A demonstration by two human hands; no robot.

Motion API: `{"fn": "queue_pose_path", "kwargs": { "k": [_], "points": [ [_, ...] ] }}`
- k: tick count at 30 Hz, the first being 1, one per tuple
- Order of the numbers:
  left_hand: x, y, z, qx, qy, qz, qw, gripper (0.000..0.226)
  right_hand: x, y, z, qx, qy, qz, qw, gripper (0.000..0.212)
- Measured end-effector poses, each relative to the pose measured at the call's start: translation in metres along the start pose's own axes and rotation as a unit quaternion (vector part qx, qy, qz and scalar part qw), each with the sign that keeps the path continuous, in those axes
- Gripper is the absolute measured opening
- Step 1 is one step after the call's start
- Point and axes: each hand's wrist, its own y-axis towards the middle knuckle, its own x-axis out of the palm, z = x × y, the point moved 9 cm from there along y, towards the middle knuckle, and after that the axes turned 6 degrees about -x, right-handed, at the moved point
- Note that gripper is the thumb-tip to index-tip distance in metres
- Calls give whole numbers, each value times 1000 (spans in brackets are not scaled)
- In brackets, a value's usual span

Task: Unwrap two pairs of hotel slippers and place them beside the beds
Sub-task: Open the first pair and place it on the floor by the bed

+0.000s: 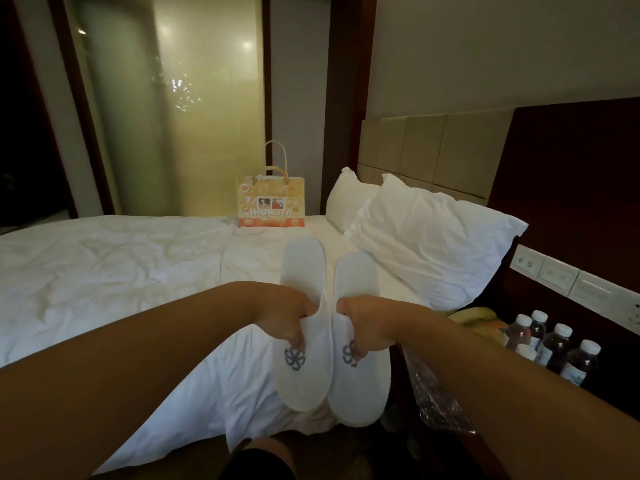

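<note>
Over the bed (121, 271), both hands (282, 322) (365, 329) grip slippers (301, 382) (360, 396).

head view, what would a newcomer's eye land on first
Dead centre, two white slippers with grey logos, one gripped by the left hand, one by the right hand, above the near edge of the bed. Behind them an orange gift bag stands on the bed; dark bottles cluster lower right.

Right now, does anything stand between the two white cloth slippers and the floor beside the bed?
Nothing visible blocks them. The left hand and right hand hold the white cloth slippers over the hanging white duvet edge; dark floor shows just below. A crumpled clear plastic wrapper lies to their right, clear of the path.
</note>
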Motion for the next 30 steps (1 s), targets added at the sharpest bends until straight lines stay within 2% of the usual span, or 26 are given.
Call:
{"fn": "queue_pose_path", "kwargs": {
  "k": [6, 10, 16, 19, 22, 25, 30],
  "points": [
    [9, 2, -1, -32, -5, -12, 999, 45, 7, 19, 9, -18, 63, 0, 998, 57],
    [25, -4, -13, -71, -13, -41, 997, 51, 21, 37, 4, -42, 89, 1, 995, 37],
    [65, -8, -54, -149, -18, -72, 986, 57, 71, 78, -21, -107, 61, -28, 992, 41],
    [95, -8, -87, -186, -24, -92, 978, 61, 97, 106, -30, -106, 86, -47, 990, 43],
    [125, -10, -126, -223, -31, -111, 968, 67, 129, 137, -44, -102, 108, -78, 986, 36],
    [153, -12, -162, -231, -38, -138, 962, 69, 160, 165, -66, -105, 132, -106, 980, 33],
    [198, -15, -217, -240, -65, -157, 956, 67, 208, 203, -108, -98, 182, -171, 963, 55]
  ]
}}
